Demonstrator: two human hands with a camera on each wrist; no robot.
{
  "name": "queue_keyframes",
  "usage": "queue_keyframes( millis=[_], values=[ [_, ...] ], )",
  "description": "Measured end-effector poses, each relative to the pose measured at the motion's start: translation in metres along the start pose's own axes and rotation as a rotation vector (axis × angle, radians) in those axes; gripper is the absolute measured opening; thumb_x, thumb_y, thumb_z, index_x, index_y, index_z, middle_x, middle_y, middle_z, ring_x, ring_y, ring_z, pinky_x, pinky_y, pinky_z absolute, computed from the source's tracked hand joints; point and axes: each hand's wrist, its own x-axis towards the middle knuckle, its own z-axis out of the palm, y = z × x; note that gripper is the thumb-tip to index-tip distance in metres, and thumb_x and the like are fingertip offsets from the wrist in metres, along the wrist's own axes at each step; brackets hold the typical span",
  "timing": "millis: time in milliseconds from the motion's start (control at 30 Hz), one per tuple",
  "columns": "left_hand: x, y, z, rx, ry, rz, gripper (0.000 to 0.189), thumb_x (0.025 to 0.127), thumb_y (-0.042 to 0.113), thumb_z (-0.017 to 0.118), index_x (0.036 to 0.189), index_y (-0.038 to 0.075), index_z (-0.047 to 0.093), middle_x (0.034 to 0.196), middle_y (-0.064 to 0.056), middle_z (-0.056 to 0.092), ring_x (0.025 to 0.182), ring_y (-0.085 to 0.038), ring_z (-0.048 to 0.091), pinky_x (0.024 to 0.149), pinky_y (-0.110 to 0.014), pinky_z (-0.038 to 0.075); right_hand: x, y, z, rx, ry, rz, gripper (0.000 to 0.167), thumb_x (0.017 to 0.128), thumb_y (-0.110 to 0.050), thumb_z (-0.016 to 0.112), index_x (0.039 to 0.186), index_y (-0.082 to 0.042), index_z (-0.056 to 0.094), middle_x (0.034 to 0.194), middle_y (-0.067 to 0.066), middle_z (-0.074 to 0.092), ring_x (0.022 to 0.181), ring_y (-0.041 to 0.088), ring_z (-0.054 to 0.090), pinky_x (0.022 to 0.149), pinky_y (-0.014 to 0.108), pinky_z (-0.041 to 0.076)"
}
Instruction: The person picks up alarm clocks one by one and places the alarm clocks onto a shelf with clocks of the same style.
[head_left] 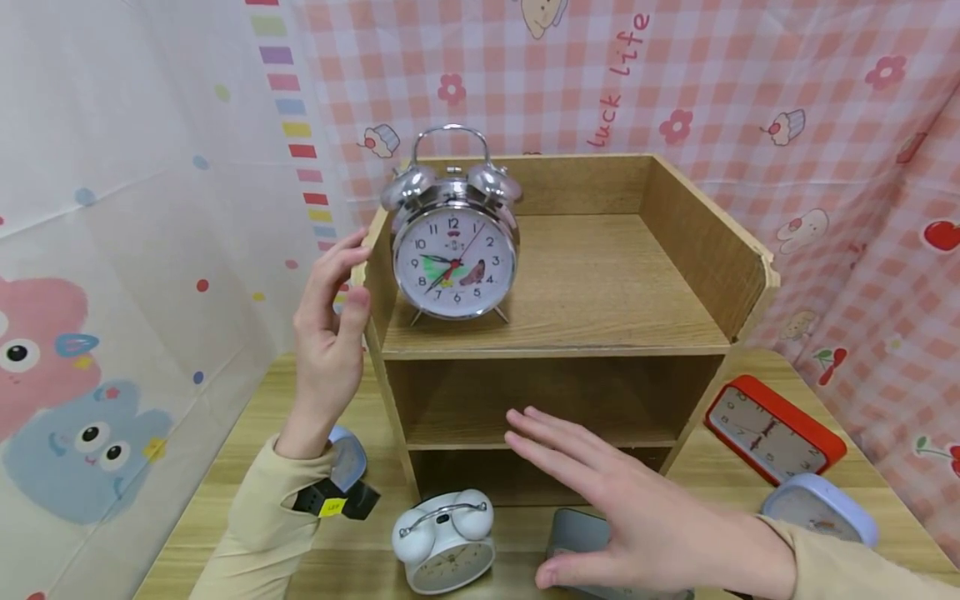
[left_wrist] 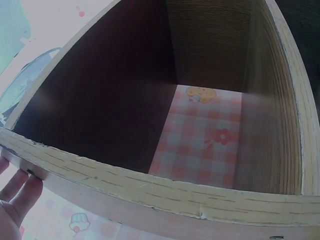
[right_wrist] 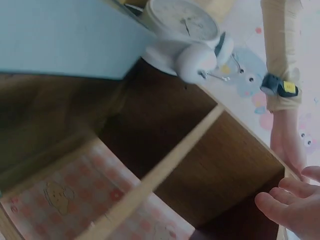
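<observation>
A silver twin-bell alarm clock [head_left: 455, 262] stands upright at the left end of the top board of a wooden shelf [head_left: 600, 283]. My left hand [head_left: 330, 333] is at the shelf's left side panel, its fingertips on the outer face, just left of the clock. In the left wrist view its fingers [left_wrist: 25, 197] rest against the wood. My right hand [head_left: 637, 508] hovers before the lower compartments with fingers extended, holding nothing. Below its palm, a grey clock [head_left: 577, 531] is partly hidden. Between the hands sits a white twin-bell alarm clock [head_left: 450, 542] on the table.
To the right lie a red rectangular clock [head_left: 776, 429] and a lilac clock [head_left: 821, 508], partly covered by my right sleeve. Behind my left wrist a pale blue rounded object [head_left: 347, 458] shows. A checked cloth [head_left: 585, 75] hangs behind the shelf.
</observation>
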Motion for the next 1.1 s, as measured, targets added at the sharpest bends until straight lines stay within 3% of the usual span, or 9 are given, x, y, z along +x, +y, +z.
queue_keyframes(
  millis=[233,467,700,1100],
  values=[
    [0.000,0.000,0.001,-0.003,0.000,0.001,0.062,0.109,0.049,0.052,0.133,-0.007,0.059,0.151,-0.024,0.056,0.142,-0.012,0.054,0.116,-0.027,0.042,-0.004,0.002,0.012,-0.056,-0.051,0.021,0.100,0.089,-0.063,0.074,0.168,-0.025,0.025,0.175,-0.002,0.029,0.162,0.019,0.033,0.122,0.033,0.043],
    [-0.001,0.001,0.000,-0.007,-0.001,-0.007,0.060,0.109,0.047,0.053,0.134,-0.007,0.059,0.152,-0.020,0.057,0.143,-0.013,0.054,0.117,-0.028,0.041,-0.001,0.005,0.027,-0.044,-0.111,0.020,0.096,0.093,-0.065,0.069,0.168,-0.025,0.024,0.174,0.002,0.034,0.159,0.023,0.038,0.115,0.046,0.051],
    [-0.001,0.001,-0.002,-0.012,0.000,-0.001,0.060,0.109,0.047,0.053,0.134,-0.007,0.059,0.152,-0.014,0.059,0.143,-0.014,0.054,0.117,-0.028,0.041,0.008,0.009,0.043,-0.056,-0.183,-0.005,0.091,0.097,-0.067,0.062,0.168,-0.020,0.027,0.173,0.002,0.034,0.157,0.024,0.042,0.116,0.046,0.050],
    [0.000,0.000,0.000,-0.014,0.002,0.003,0.062,0.109,0.048,0.053,0.134,-0.008,0.058,0.152,-0.021,0.057,0.142,-0.012,0.054,0.116,-0.027,0.042,0.032,0.014,0.064,0.047,-0.357,0.085,0.092,0.096,-0.065,0.066,0.166,-0.017,0.031,0.173,0.003,0.035,0.158,0.025,0.040,0.124,0.045,0.044]
  ],
)
